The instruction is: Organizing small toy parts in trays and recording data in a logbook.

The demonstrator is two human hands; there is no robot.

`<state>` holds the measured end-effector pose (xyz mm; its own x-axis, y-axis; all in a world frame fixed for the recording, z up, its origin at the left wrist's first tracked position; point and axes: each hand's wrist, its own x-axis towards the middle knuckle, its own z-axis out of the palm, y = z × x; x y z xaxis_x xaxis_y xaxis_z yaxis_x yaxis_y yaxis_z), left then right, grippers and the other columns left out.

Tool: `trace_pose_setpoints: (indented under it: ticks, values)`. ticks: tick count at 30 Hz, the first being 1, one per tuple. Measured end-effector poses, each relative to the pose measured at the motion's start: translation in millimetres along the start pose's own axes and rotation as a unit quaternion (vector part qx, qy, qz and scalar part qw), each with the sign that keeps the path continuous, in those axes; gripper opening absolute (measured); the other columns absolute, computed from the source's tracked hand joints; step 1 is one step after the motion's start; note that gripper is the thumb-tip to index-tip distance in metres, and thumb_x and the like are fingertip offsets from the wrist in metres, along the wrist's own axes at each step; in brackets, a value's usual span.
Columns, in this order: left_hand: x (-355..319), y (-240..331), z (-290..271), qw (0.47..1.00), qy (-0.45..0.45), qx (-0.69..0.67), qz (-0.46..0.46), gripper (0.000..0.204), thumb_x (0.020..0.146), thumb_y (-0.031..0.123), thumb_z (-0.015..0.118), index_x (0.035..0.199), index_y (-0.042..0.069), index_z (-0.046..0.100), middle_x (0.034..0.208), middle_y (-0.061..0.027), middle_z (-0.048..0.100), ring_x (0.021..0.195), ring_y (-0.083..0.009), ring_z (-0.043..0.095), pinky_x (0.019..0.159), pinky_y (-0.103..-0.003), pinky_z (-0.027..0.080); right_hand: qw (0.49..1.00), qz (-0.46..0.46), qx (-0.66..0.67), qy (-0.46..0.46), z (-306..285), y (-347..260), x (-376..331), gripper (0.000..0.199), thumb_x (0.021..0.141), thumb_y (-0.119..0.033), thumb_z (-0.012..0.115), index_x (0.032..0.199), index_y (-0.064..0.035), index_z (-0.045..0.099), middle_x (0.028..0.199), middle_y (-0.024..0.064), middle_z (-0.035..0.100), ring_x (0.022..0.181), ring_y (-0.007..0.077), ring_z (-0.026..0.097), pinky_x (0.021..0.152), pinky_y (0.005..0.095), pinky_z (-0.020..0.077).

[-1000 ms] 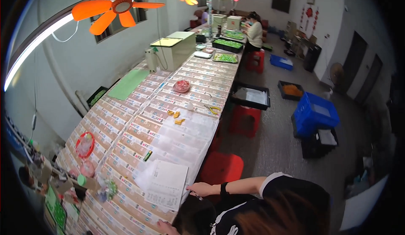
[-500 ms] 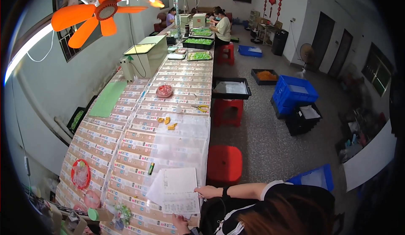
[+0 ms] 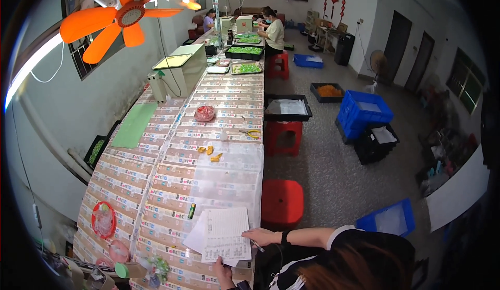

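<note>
Written sheets of paper (image 3: 226, 230) lie on the near right part of the long table, the top one overlapping another white sheet (image 3: 195, 238). My left hand (image 3: 224, 273) comes from the lower edge and pinches the bottom edge of the sheets, thumb on top. At their right edge rests my right hand (image 3: 262, 236), with a dark band on its wrist. Its fingers are closed, and a slim pen-like object (image 3: 258, 246) sticks out below them. A small green tube-like item (image 3: 192, 211) lies just beyond the paper.
Yellow pieces (image 3: 210, 150), yellow-handled pliers (image 3: 253, 133) and a red bowl (image 3: 204, 113) lie farther up the table (image 3: 172, 186). A red basket (image 3: 103, 219) and a green-lidded jar (image 3: 122, 270) stand left. Red stool (image 3: 282, 202) and blue crates (image 3: 364, 110) are right. Two people work far off.
My left hand has moved up onto the lower edge of the sheets. The top sheet sits slightly differently, and its visible writing now lies mostly near the bottom. The view has shifted slightly.
</note>
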<state>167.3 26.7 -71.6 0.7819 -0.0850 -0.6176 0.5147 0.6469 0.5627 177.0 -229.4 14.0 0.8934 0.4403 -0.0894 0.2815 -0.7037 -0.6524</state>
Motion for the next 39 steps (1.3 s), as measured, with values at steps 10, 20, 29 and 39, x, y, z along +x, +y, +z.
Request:
trace_pose_setpoints:
  ticks: [10,20,29,39]
  values:
    - [-61.3,82.3,98.1,0.99,-0.117,0.074,0.006,0.063,0.082,0.054,0.034,0.129,0.014,0.019,0.125,-0.016,0.031,0.108,-0.0299,0.038,0.089,-0.041,0.032,0.965,0.114,0.231,-0.04,-46.3,-45.8,27.2,0.038,0.07,-0.002,0.049,0.108,-0.0055,0.046,0.091,0.0161,0.055,0.082,0.0277,0.055,0.068,0.0291,0.0425]
    - [-84.7,92.5,143.3,0.971,-0.192,0.132,-0.05,0.056,0.086,0.036,0.039,0.131,0.018,0.012,0.134,-0.0161,0.015,0.121,-0.0337,0.022,0.095,-0.048,0.026,0.803,0.07,0.585,0.085,-120.2,-54.0,41.2,0.046,0.082,-0.037,0.05,0.114,-0.0041,0.044,0.104,0.0065,0.053,0.094,0.0127,0.049,0.079,0.0245,0.0386]
    - [-65.8,56.1,175.9,0.952,-0.279,-0.101,-0.072,0.039,0.084,0.037,0.043,0.11,0.009,0.046,0.108,-0.0096,0.05,0.097,-0.0282,0.044,0.084,-0.05,0.033,0.821,0.065,0.565,-0.046,-155.9,-108.3,2.0,0.054,0.08,-0.041,0.05,0.114,0.0008,0.043,0.104,0.0084,0.052,0.092,0.015,0.05,0.077,0.0249,0.0395]
    - [-142.7,81.9,218.1,0.978,-0.201,-0.004,0.063,0.023,0.084,0.026,0.047,0.093,0.006,0.053,0.075,-0.0037,0.055,0.075,-0.0162,0.049,0.077,-0.039,0.037,0.889,0.056,0.439,0.113,-140.2,-120.9,-15.9,0.028,0.081,-0.023,0.051,0.097,-0.0005,0.056,0.086,0.0093,0.059,0.078,0.0165,0.053,0.066,0.0298,0.0427]
